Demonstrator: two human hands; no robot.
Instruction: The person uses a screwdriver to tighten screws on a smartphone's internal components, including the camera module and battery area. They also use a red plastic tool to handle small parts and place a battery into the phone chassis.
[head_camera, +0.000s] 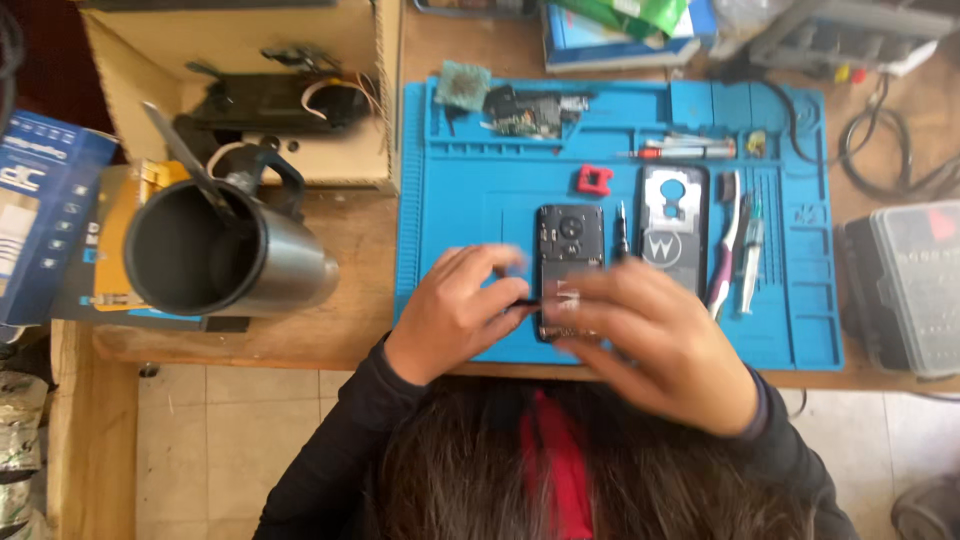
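Observation:
A black phone (570, 238) with its back removed lies upright on the blue repair mat (480, 200). My left hand (450, 312) is at the phone's lower left edge, its thumb and fingers pinched on a thin dark tool (524, 300). My right hand (660, 345), blurred by motion, lies over the phone's lower half and hides it. Whether it grips anything cannot be made out. The phone's black back cover (672, 228) rests just right of the phone, with a small black screwdriver (621, 230) between them.
On the mat are a red block (593, 180), a circuit assembly (525, 112), screwdrivers (690, 150), a brush (727, 245) and tweezers (752, 262). A steel mug (235, 255) and a cardboard box (250, 90) stand to the left. A plastic parts case (910, 290) sits at the right.

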